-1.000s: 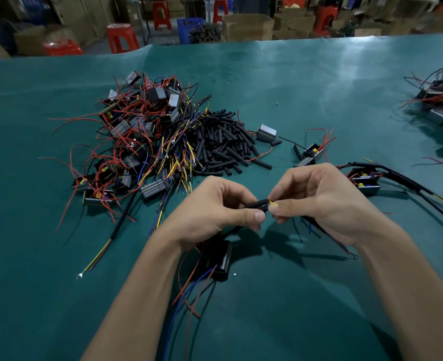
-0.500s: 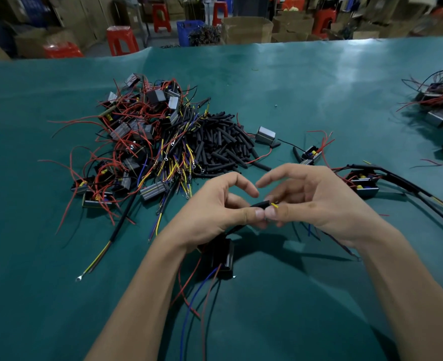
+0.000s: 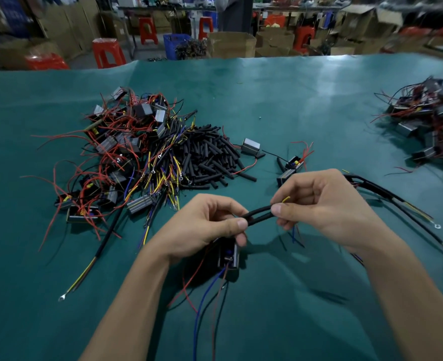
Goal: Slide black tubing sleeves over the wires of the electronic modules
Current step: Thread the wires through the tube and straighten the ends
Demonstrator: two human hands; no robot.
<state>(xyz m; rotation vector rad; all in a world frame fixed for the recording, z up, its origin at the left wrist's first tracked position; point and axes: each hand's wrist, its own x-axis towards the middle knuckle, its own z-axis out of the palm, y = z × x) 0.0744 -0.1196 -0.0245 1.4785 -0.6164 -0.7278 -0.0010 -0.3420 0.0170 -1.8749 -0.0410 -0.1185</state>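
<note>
Matt black tubing sleeves (image 3: 210, 155); ribbed metallic module casings (image 3: 139, 204); smooth, faintly glossy green table covering (image 3: 306, 100).

Bare table (image 3: 306, 105) ahead; sleeve pile (image 3: 210, 157) blocks left.

A teal-covered worktop (image 3: 280, 84) fills the foreground, with pale glare across its far right part. Beyond its far edge stand red plastic stools (image 3: 108, 52), a blue crate (image 3: 175, 45), open cardboard boxes (image 3: 231, 44) and a long table (image 3: 163, 9).
</note>
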